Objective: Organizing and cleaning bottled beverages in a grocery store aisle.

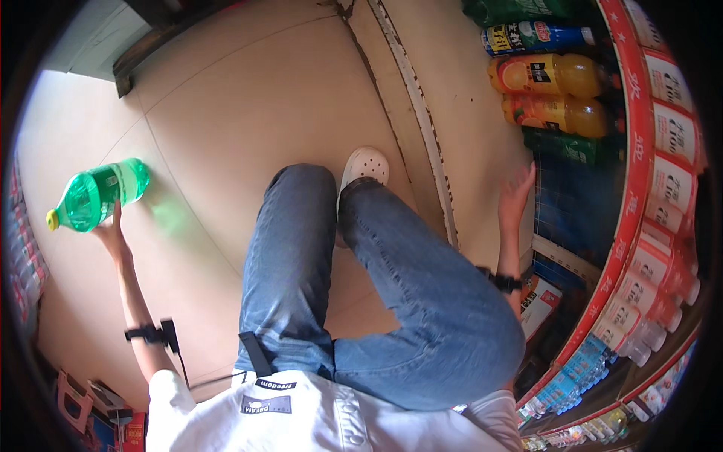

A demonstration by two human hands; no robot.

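Observation:
At the left of the head view, my left hand (pixel 111 230) grips a large green plastic soda bottle (pixel 86 199) with a yellow cap. The bottle lies sideways in the hand, its cap pointing left. My right hand (pixel 516 189) is slightly blurred and holds nothing, its fingers apart. It reaches beside the lowest shelf, just below a green-wrapped bottle (pixel 556 146) lying there. Two orange juice bottles (pixel 534 73) and a dark blue bottle (pixel 534 38) are lined up farther along that shelf.
A red shelf edge strip (pixel 630 135) curves along the right, with rows of pink drink bottles (pixel 649 271) above it. A cardboard box (pixel 539 305) sits near my right forearm. Packaged drinks (pixel 25 254) line the far left. A wooden leg (pixel 123 79) stands at upper left.

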